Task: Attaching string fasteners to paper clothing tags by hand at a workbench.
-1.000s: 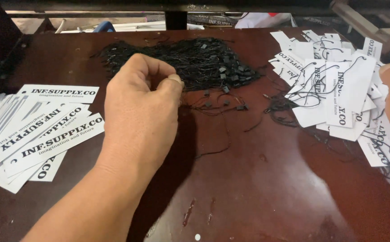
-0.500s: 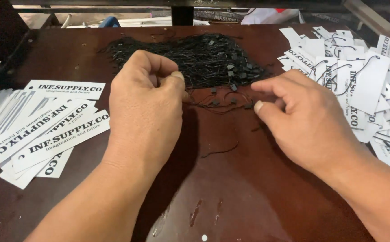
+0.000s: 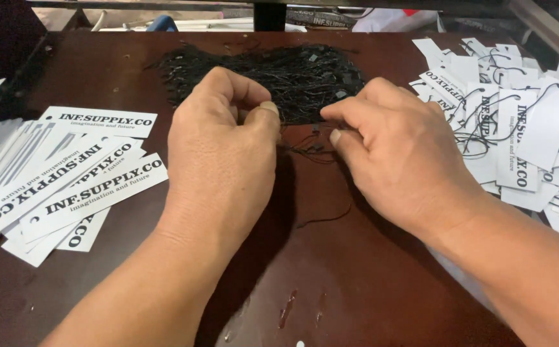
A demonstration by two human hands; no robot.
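A heap of thin black strings [image 3: 292, 74] lies at the far middle of a dark brown table [image 3: 331, 283]. My left hand [image 3: 221, 154] rests at the heap's near edge, thumb and forefinger pinched together on a black string. My right hand [image 3: 395, 151] is beside it, fingers curled and reaching into the loose strings [image 3: 311, 149] between the two hands. White printed paper tags without strings [image 3: 67, 180] fan out at the left. White tags with black strings attached [image 3: 517, 128] are piled at the right.
A dark upright post [image 3: 270, 16] stands behind the table's far edge, with white and blue items beyond it. One loose black string [image 3: 331, 217] lies on the table nearer to me. Small marks [image 3: 289, 308] dot the front of the table.
My right hand came in from the right edge to the middle and now works at the strings beside my left hand. The left hand has stayed where it was.
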